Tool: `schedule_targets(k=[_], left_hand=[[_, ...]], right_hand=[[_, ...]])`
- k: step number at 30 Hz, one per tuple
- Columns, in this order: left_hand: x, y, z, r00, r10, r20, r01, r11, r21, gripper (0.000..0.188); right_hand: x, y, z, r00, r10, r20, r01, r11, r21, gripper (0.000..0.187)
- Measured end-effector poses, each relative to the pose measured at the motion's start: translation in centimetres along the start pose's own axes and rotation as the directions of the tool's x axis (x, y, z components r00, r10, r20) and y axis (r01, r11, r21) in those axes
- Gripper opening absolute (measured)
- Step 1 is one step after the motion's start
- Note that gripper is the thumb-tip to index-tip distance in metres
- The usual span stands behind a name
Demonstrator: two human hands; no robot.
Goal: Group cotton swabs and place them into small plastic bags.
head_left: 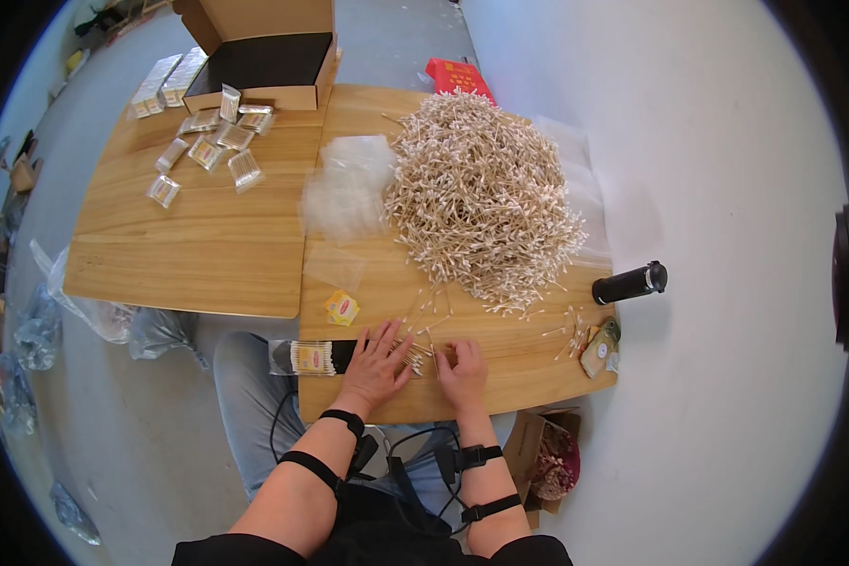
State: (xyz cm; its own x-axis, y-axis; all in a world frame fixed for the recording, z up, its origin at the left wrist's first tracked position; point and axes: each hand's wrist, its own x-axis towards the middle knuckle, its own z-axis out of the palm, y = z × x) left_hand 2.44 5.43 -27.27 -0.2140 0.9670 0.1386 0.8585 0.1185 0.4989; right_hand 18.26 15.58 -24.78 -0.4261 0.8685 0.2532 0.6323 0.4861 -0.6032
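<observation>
My left hand (377, 366) lies with fingers spread over a small row of cotton swabs (415, 356) at the table's near edge. Under its wrist side is a flat black piece (344, 353), partly hidden. Beside that, to the left, a clear bag (281, 357) holds a row of cotton swabs with a yellow label (313, 357). Just right of the loose swabs rests my right hand (463, 374), its fingers curled in; what they hold, if anything, is hidden. Beyond both hands rises a big heap of cotton swabs (486, 198).
Yellow label cards (341, 307) and clear bags (349, 184) lie left of the heap. Filled packets (208, 151) and an open cardboard box (255, 99) are farther left. A black bottle-like cylinder (627, 283) stands near the right wall. Below the table is another cardboard box (526, 448).
</observation>
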Motion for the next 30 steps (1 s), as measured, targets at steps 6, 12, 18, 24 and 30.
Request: schedule_targets(k=[6, 12, 18, 24, 30], left_hand=[[0.1, 0.2, 0.1, 1.0, 0.014, -0.015, -0.014, 1.0, -0.002, 0.053], [0.0, 0.1, 0.1, 1.0, 0.013, -0.019, -0.013, 1.0, -0.004, 0.053], [0.0, 0.1, 0.2, 1.0, 0.006, -0.023, -0.006, 1.0, 0.005, 0.056], [0.1, 0.2, 0.2, 1.0, 0.008, -0.025, -0.008, 1.0, -0.001, 0.058], [0.0, 0.0, 0.2, 1.0, 0.003, -0.022, -0.003, 1.0, 0.004, 0.058]], right_hand=[[-0.9, 0.2, -0.3, 0.996, -0.07, 0.06, 0.075, 0.994, -0.078, 0.015], [-1.6, 1.3, 0.3, 1.0, -0.029, -0.013, 0.028, 0.999, -0.043, 0.009], [-1.9, 2.2, 0.2, 0.977, 0.201, 0.069, -0.209, 0.968, 0.138, 0.005], [-0.9, 3.9, -1.0, 0.991, 0.134, -0.018, -0.135, 0.991, -0.022, 0.007], [-2.0, 1.6, -1.3, 0.994, 0.031, -0.106, -0.04, 0.996, -0.086, 0.009]])
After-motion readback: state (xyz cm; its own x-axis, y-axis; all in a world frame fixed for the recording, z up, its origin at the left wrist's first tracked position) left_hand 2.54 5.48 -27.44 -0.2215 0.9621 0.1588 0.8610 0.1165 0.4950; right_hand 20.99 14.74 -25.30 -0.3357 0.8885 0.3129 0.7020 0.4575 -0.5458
